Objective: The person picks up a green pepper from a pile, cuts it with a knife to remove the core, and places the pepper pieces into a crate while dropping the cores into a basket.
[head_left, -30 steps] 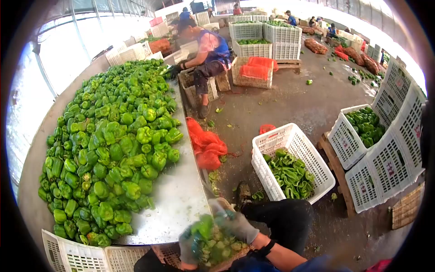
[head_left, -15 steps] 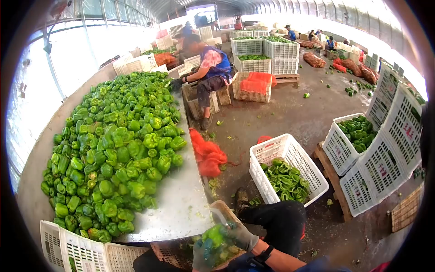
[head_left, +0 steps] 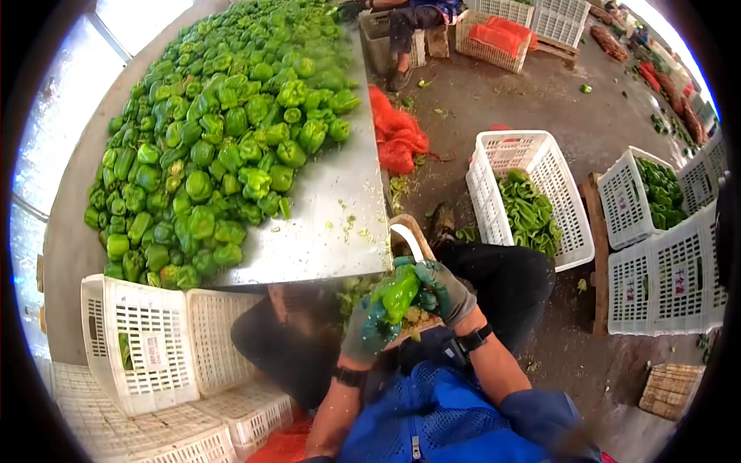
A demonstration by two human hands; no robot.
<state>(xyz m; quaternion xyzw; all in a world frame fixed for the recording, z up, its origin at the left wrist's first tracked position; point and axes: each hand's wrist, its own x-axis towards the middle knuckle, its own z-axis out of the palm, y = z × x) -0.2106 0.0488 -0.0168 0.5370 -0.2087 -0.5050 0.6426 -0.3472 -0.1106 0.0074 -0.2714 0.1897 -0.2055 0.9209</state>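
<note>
Both my hands wear grey gloves with dark green fingers and meet above my lap. My left hand [head_left: 369,328] is closed on the lower left side of a glossy green pepper [head_left: 397,293]. From the right, my right hand [head_left: 446,293] also grips something at the pepper's upper right; its fingers curl inward. A white curved strip [head_left: 407,238] rises just above the hands. Beneath them is a tan crate [head_left: 413,226], mostly hidden, with green scraps inside. A large heap of green peppers [head_left: 202,174] covers the metal table [head_left: 320,220] ahead on the left.
A white crate [head_left: 569,179] of long green peppers stands on the floor to the right. Stacked white crates [head_left: 656,293] are at far right, others [head_left: 150,347] at lower left. Red netting [head_left: 397,135] lies beside the table. A seated person's leg [head_left: 401,38] shows at the top.
The view has tilted down, so the hands and table edge appear higher. My hands have come up from low over the crate, and the pepper between them now shows clearly.
</note>
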